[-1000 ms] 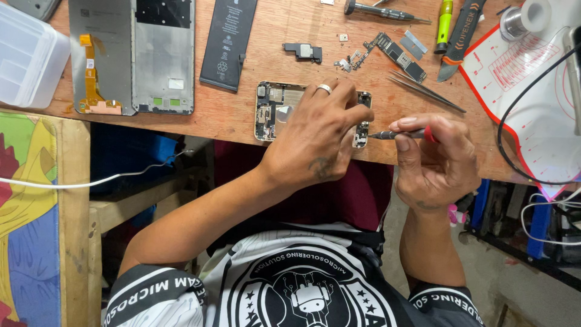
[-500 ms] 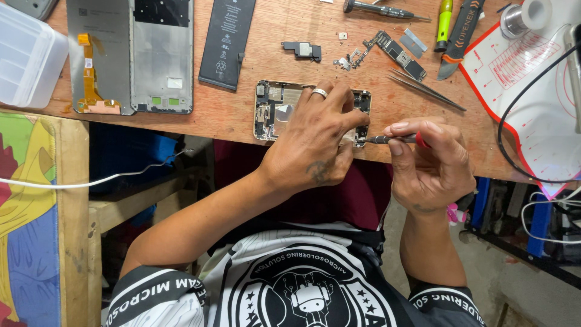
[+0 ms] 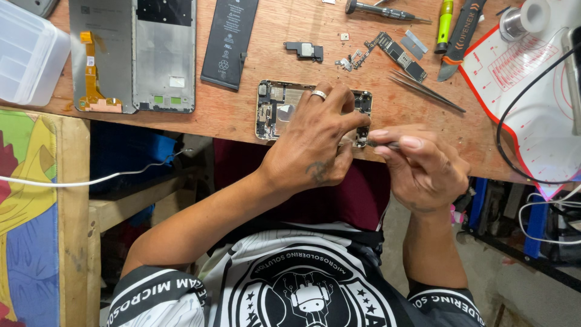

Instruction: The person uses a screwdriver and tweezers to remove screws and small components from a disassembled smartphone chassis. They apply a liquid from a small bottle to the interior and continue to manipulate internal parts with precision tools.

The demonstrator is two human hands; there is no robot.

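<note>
An opened phone body point(image 3: 279, 108) with bare circuitry lies near the front edge of the wooden bench point(image 3: 290, 60). My left hand point(image 3: 315, 145), a ring on one finger, presses down on its right half and covers most of it. My right hand point(image 3: 423, 166) pinches a thin dark screwdriver point(image 3: 382, 145) whose tip meets the phone's lower right corner point(image 3: 362, 140). The tool's handle is hidden inside my fingers.
A black flat battery point(image 3: 229, 41), a phone frame with display back point(image 3: 134, 54) and a clear plastic box point(image 3: 27, 54) lie at the left. Tweezers point(image 3: 426, 92), a small circuit board point(image 3: 399, 56), a green tool point(image 3: 445, 19), a pry tool point(image 3: 460, 36) and a white mat point(image 3: 532, 103) lie at the right.
My right hand has moved left, bringing the screwdriver tip against the phone's corner. My left hand has shifted slightly on the phone.
</note>
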